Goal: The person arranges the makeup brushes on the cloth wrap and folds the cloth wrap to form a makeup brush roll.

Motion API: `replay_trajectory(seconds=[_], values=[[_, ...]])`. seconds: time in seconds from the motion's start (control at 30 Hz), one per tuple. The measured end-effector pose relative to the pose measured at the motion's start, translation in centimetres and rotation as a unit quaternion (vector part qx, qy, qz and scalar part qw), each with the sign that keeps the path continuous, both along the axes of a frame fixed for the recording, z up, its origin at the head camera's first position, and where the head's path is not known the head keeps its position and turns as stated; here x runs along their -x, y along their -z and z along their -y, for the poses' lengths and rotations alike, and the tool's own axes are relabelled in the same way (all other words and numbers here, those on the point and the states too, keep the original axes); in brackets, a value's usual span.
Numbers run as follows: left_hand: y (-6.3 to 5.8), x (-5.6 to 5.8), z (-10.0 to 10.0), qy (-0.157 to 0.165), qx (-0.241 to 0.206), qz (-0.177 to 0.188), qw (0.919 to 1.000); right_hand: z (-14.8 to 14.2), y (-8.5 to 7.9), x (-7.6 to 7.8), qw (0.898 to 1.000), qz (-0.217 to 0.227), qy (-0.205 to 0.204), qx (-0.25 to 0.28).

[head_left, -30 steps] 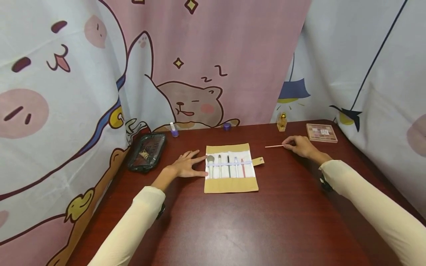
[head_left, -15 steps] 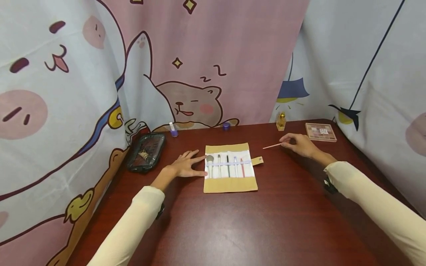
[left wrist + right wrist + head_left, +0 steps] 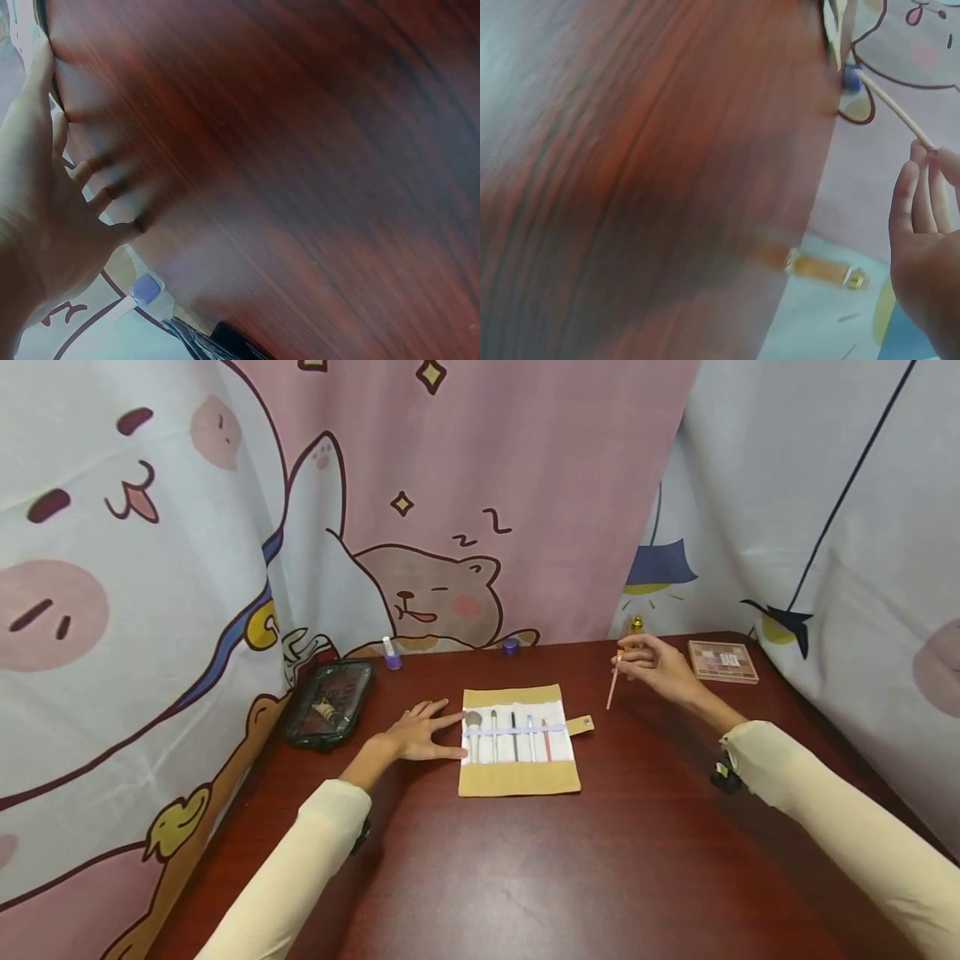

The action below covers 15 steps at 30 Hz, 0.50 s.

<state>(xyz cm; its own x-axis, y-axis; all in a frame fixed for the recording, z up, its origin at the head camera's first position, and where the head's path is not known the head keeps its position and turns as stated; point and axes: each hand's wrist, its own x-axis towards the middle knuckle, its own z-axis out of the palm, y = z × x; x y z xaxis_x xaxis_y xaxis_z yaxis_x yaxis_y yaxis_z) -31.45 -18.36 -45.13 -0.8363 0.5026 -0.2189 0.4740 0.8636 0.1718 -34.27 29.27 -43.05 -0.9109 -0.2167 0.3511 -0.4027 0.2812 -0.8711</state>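
A tan and white brush roll (image 3: 520,779) lies unrolled on the table, with several makeup brushes (image 3: 514,739) side by side under its lilac band. My left hand (image 3: 411,733) rests beside it with fingers spread, the index fingertip and thumb touching its left edge. To the right of the roll, my right hand (image 3: 662,672) pinches a slim pink makeup brush (image 3: 612,687) between thumb and fingers. That brush slants downward above the table, its upper end partly hidden by the fingers. In the right wrist view, its pale handle (image 3: 895,109) sticks out past the fingertips.
Behind the right hand stands a gold bottle (image 3: 637,625), partly covered. A makeup palette (image 3: 723,661) lies at the back right. Along the back are a purple jar (image 3: 511,646) and a nail polish bottle (image 3: 392,654). A black-edged clear pouch (image 3: 330,702) lies at left.
The right hand has lifted a little and moved slightly left, turning the pink brush from nearly level to steeply slanted. The hand now covers part of the gold bottle. The left hand stays put.
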Motion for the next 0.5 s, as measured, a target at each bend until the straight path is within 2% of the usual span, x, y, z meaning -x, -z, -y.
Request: replay_trajectory(seconds=[0.2,0.5], values=[[-0.1,-0.1,-0.1,-0.002,-0.003,0.001,1.0000,2.0,-0.6,0.2,1.000,-0.011,-0.019,0.010],[-0.1,-0.1,-0.1,-0.001,0.001,0.000,1.0000,4.9,-1.0,0.7,0.999,0.006,-0.037,-0.024]])
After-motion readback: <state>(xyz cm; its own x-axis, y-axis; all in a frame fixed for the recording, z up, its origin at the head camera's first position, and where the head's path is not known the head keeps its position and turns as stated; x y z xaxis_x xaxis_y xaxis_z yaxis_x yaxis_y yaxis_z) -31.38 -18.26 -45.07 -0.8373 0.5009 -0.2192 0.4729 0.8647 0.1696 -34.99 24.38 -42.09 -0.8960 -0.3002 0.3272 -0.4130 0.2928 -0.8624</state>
